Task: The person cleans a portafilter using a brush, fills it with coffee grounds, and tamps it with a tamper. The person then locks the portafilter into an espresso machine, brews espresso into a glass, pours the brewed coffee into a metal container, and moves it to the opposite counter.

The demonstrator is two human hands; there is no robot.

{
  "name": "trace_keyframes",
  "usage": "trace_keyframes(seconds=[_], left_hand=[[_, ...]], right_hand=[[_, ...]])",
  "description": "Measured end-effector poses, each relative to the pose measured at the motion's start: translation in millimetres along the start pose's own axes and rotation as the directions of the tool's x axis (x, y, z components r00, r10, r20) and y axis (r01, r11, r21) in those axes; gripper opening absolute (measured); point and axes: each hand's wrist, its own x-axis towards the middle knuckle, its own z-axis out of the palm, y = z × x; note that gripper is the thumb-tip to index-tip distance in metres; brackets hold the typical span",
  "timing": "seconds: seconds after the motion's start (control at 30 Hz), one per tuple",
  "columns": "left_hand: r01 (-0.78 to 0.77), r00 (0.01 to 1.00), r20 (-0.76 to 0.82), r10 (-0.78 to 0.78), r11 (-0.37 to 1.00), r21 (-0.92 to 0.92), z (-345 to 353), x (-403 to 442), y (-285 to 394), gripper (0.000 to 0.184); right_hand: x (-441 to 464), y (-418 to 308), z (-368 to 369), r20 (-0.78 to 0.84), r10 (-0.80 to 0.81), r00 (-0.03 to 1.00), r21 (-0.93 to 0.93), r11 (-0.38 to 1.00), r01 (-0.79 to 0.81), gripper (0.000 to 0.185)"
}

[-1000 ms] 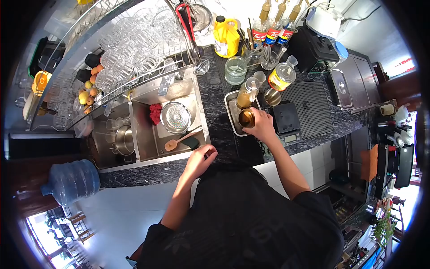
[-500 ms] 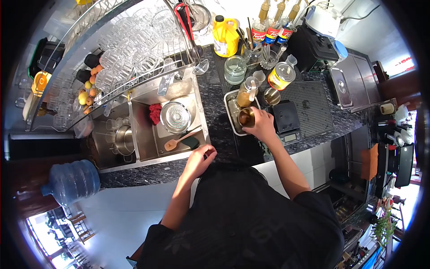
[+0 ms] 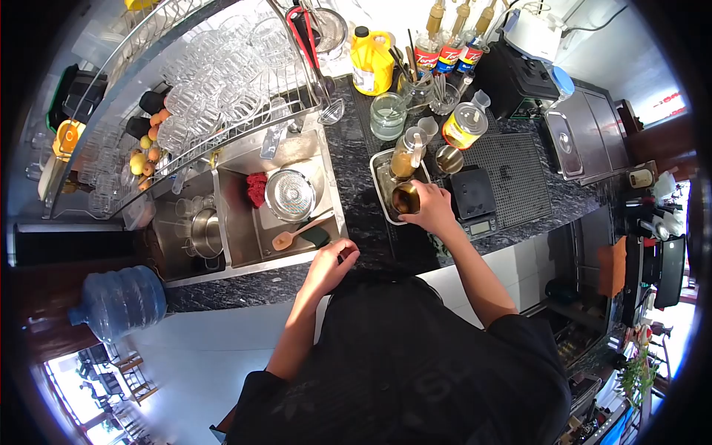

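My right hand (image 3: 432,209) is wrapped round a small, shiny cup (image 3: 405,198) with a brownish-gold inside. That cup is over the near part of a white-rimmed tray (image 3: 383,199), and whether it touches the bottom is unclear. Behind it in the tray stands a clear pitcher (image 3: 406,157) with a tan lower part. My left hand (image 3: 332,264) is at the front rim of the sink, its fingers curled; a dark spot shows between them, too small to name. A metal cup (image 3: 449,159) and a black digital scale (image 3: 473,193) are just right of the tray.
Left in the sink (image 3: 326,185) are a strainer (image 3: 290,195), a red scrubber (image 3: 256,190) and a wooden spatula (image 3: 285,239). A rack of glasses (image 3: 215,81) overhangs it. At the back stand a yellow jug (image 3: 372,61), a can (image 3: 465,124) and syrup bottles (image 3: 449,56).
My right hand and the cup have shifted very slightly toward me, and the cup's opening looks turned a little. My left hand stays in place.
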Motion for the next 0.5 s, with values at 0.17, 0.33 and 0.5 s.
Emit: trace_keyframes(seconds=[0.17,0.33,0.5], left_hand=[[0.019,1.0,0.01,-0.019,1.0,0.007,-1,0,2,0.013],[0.007,1.0,0.0,-0.007,1.0,0.001,1,-1,-2,0.013],[0.016,1.0,0.003,-0.016,1.0,0.009,1,-1,-2,0.013]], right_hand=[[0,3,7,-0.002,-0.002,1.0,0.029,1.0,0.002,0.083],[-2,-2,5,-0.002,0.049,0.999,0.02,0.999,-0.049,0.083],[-1,-1,9,0.003,0.042,0.999,0.072,0.997,-0.042,0.083]])
